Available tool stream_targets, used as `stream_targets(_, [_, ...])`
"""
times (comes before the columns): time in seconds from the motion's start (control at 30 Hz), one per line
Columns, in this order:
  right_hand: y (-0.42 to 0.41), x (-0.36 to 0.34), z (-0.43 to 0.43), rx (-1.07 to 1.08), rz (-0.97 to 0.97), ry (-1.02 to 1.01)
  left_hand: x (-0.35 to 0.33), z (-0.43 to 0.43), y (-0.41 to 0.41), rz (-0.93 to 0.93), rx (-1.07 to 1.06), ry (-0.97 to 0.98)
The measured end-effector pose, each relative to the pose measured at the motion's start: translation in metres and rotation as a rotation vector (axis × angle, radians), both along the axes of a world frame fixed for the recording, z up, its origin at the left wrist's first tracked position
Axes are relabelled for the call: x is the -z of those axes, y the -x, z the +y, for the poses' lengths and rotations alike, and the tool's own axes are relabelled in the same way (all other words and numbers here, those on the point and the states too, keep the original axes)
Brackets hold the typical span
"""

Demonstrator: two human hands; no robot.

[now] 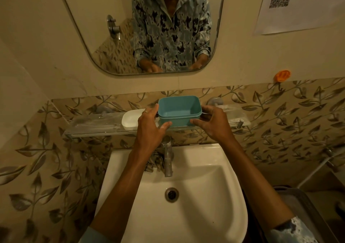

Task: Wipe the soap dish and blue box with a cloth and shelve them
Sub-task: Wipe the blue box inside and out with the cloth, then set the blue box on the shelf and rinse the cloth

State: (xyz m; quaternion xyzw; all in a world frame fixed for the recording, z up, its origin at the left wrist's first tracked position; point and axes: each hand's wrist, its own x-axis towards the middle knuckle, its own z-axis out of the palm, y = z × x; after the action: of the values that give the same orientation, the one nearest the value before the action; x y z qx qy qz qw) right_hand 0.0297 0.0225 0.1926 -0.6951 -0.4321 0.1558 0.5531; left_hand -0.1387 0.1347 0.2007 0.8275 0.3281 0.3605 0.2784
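Blue box (180, 110) is sitting at the middle of the glass shelf (93, 125), open side up and empty. Its base is looking level with the glass, but I can't tell if its weight is fully down. Left hand (149, 129) is gripping the box's left side, thumb at the front lower edge. Right hand (212, 125) is doing the same on the right side, so both hands are holding the box.

Soap dish (130, 120), white, is lying on the shelf just left of the box, partly hidden behind the left hand and apparently already shelved.

Progress, judging from this: the task is looking nearly finished. Both items are at the shelf and neither hand is holding a cloth, so wiping is probably over. What's remaining is letting go of the box, maybe squaring it up.

Around: a striped cloth (154, 161) is lying bunched on the sink (205, 177) rim behind the tap (168, 158), under the left forearm. A mirror (84, 28) is hanging above the shelf, with a printed paper sheet (291, 9) and an orange hook (282, 75) on the wall to the right. Nothing is blocking the box. Only the soap dish, close on the left, is limiting sideways room.
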Motion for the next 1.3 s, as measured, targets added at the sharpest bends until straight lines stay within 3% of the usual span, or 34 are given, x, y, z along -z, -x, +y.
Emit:
stream_targets(0.1, [0.003,0.001,-0.001,-0.017,0.003,0.006,-0.002,-0.007,0.001,0.029,-0.04,-0.019])
stream_targets(0.2, [0.01,0.007,-0.007,0.133,-0.039,-0.068,0.007,-0.024,0.01,-0.063,-0.083,-0.16])
stream_targets(0.33, [0.026,0.03,-0.027,0.217,-0.172,-0.21,0.055,-0.045,0.03,-0.051,0.076,-0.265])
stream_targets(0.43, [0.038,0.05,-0.042,0.226,-0.24,-0.226,0.107,-0.043,0.044,0.116,0.113,-0.173])
stream_targets(0.6, [0.048,0.064,-0.052,0.223,-0.304,-0.195,0.174,-0.012,0.063,0.361,-0.038,0.033])
stream_targets(0.77, [0.048,0.081,-0.058,0.205,-0.245,-0.131,0.182,0.028,0.052,0.521,-0.19,0.14])
stream_targets(0.93, [0.054,0.107,-0.066,0.149,-0.144,0.003,0.187,0.052,0.032,0.589,-0.181,0.3])
stream_targets(1.13, [0.064,0.129,-0.075,0.062,-0.033,0.155,0.212,0.051,0.025,0.89,-0.152,0.013])
stream_targets(1.2, [0.068,0.133,-0.077,0.032,-0.005,0.208,0.213,0.049,0.028,0.885,-0.206,0.067])
stream_targets(1.3, [0.076,0.138,-0.077,-0.035,0.028,0.28,0.207,0.047,0.038,0.714,-0.227,0.163])
